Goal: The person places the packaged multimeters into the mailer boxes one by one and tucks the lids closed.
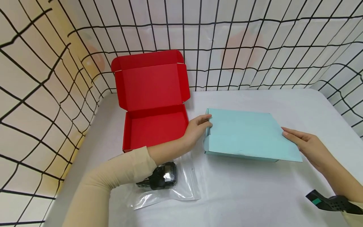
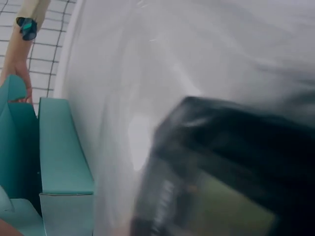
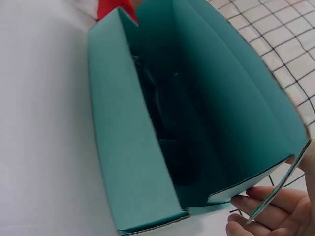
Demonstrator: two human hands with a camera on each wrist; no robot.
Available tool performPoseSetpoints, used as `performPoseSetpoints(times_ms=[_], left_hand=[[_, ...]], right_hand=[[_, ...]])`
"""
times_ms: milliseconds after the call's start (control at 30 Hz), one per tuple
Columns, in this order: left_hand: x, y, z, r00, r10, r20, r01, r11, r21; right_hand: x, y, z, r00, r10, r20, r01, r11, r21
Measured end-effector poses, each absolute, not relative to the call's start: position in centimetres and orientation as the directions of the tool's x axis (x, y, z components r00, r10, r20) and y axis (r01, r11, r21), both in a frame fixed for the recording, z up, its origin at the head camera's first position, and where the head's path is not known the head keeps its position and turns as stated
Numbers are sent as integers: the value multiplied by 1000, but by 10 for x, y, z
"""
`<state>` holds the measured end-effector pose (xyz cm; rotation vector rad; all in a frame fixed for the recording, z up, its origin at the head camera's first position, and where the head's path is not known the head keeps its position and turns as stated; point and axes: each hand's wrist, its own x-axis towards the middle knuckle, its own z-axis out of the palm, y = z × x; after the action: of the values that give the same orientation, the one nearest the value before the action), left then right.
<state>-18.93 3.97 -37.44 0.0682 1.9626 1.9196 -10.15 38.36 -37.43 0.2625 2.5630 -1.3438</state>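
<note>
Nearest the camera (head view), a cream L sleeve (image 1: 113, 176), cut off at the frame's lower edge, crosses a clear plastic bag (image 1: 187, 186) on the bench (image 1: 227, 195) and hides part of the black item (image 1: 164, 176) inside; L-wrist view shows the item close up, cut off & blurred, its lettering not fully legible. Pale-blue box (image 1: 246, 134) lies at centre-R of the bench, lid partly raised, its front corner overhanging at R. L hand (image 1: 197, 127): grip closed, finger & thumb pinching the box's L edge; exact contact pt. partly hidden, and only a sliver of the hand enters the L-wrist view. R hand (image 1: 307, 145): grip closed on the lid's R edge, thumb above, other fingers hidden beneath; R-wrist view shows these under a side flap, hand cut off at R. Box interior v. dark there; shiny outlines visible, contents can't be identified. Red box (image 1: 154, 108), lid up, stands L of the blue one, its near R corner hidden by the L forearm. Behind: black wire mesh (image 1: 198, 49), cut off at top.
</note>
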Motion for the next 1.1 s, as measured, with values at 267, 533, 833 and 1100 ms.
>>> performPoseSetpoints(times_ms=[267,533,833,1100], left_hand=[[-179,37,-379,-929,313,-198,-163,133,978],[-172,39,-386,-937,301,-179,-130,176,976],[-169,38,-389,-934,310,-178,-122,193,974],[-165,37,-393,-934,308,-181,-118,212,970]], right_hand=[[-98,372,-382,-973,115,-200,223,691,-687],[-109,408,-449,-991,127,45,79,817,-571],[-107,401,-448,-987,141,75,74,818,-570],[-91,374,-422,-988,112,104,25,790,-613]])
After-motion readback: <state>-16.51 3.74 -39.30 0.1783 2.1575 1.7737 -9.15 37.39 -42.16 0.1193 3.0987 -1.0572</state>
